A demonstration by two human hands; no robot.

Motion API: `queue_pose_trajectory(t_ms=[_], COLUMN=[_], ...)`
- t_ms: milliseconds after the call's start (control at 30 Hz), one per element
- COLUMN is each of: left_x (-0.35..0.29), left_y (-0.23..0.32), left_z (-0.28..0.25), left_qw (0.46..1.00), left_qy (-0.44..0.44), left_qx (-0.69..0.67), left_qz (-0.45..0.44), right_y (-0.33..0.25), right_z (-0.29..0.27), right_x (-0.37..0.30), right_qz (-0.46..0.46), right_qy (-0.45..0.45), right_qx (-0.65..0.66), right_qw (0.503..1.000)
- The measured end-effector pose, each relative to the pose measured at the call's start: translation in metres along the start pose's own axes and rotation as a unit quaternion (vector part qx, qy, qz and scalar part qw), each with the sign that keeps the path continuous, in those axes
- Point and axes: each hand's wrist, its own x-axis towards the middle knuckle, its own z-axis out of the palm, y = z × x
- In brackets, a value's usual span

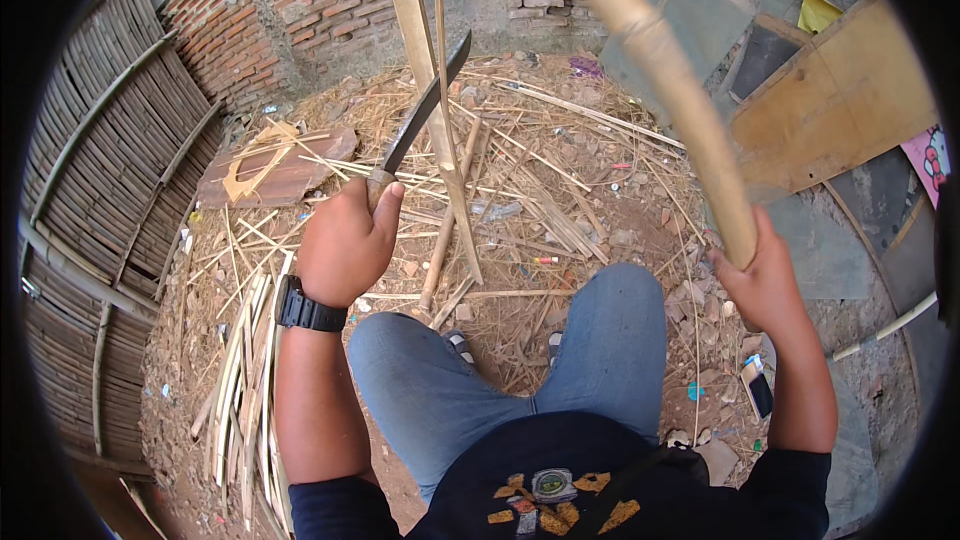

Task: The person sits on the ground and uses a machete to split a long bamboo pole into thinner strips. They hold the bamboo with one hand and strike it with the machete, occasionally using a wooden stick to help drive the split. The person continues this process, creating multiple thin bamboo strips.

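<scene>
Head view: clutter was all round your split bamboo slat (417, 35). Loose strips (560, 165) criss-crossed the ground behind it and off both its sides, and a round stick (441, 250) lay just left of its lower end. Further left of the slat: a brown board (290, 185), then a cane fence (110, 140). Bundled strips (240, 390) sat to its lower left, near your forearm. Brick wall (330, 0) stood beyond it; plywood sheet (835, 95) leaned well to its right. Your jeans (610, 330) framed the near side, a knee either side of the slat's low tip.

Slat itself stood tilted, narrow end down, thin strip (440, 20) right beside its upper part. Neither hand was on it.

Left hand (350, 240): fingers curled round the handle of the machete (425, 120), thumb along it, left of the slat. Blade crossed the slat; couldn't tell if it was wedged in the split. Right hand (762, 275): wrapped round the lower end of a thick bamboo pole (685, 90), well right of the slat. Pole slanted up toward the wall, slightly blurred, apart from the blade.
</scene>
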Motion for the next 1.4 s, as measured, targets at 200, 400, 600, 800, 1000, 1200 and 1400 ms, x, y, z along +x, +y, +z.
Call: queue_pose_trajectory(t_ms=[200,400,600,800,1000,1200,1400], left_x=[0.000,-0.002,-0.001,-0.003,-0.006,-0.007,-0.011], left_y=[-0.018,-0.019,-0.026,-0.030,-0.026,-0.023,-0.028], left_z=[0.027,0.036,0.037,0.041,0.048,0.052,0.057], left_qw=[0.999,1.000,1.000,1.000,1.000,0.998,1.000], left_qy=[-0.030,-0.022,-0.024,-0.014,-0.002,-0.031,-0.016], left_qx=[0.021,0.003,-0.008,-0.001,-0.016,0.035,0.020], left_qz=[0.007,0.005,-0.003,-0.011,-0.002,-0.036,-0.019], right_y=[0.035,0.040,0.028,-0.001,0.024,0.028,0.052], right_z=[0.047,0.055,0.025,0.001,0.041,0.064,0.078], right_x=[-0.030,-0.044,-0.029,-0.013,-0.026,-0.035,-0.058], right_qz=[0.086,0.128,0.139,0.125,0.070,0.120,0.142], right_qy=[-0.219,-0.201,-0.067,0.046,-0.109,-0.256,-0.269], right_qx=[-0.070,0.092,0.207,0.206,0.011,-0.048,0.175], right_qw=[0.969,0.967,0.966,0.969,0.992,0.958,0.936])
